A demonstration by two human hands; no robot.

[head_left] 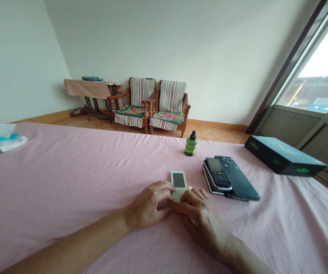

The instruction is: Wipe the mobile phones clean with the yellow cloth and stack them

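A white keypad mobile phone (179,179) lies face up on the pink cloth, its dark screen pointing away from me. My left hand (154,201) grips the phone's left edge between thumb and fingers. On the lower right side, my right hand (199,213) is closed around the phone, with the thumb at its bottom end. The right fingers cover part of the keypad. A small pale yellowish thing (190,188) shows just beyond the right fingers, mostly hidden; I cannot make out what it is.
Right of my hands lie a black keypad phone (217,173) stacked on other devices and a dark flat case (239,180). A green bottle (190,144) stands behind. Farther right is a black box (284,156); a tissue pack (2,140) sits far left. Two chairs (155,102) stand beyond the cloth (81,167).
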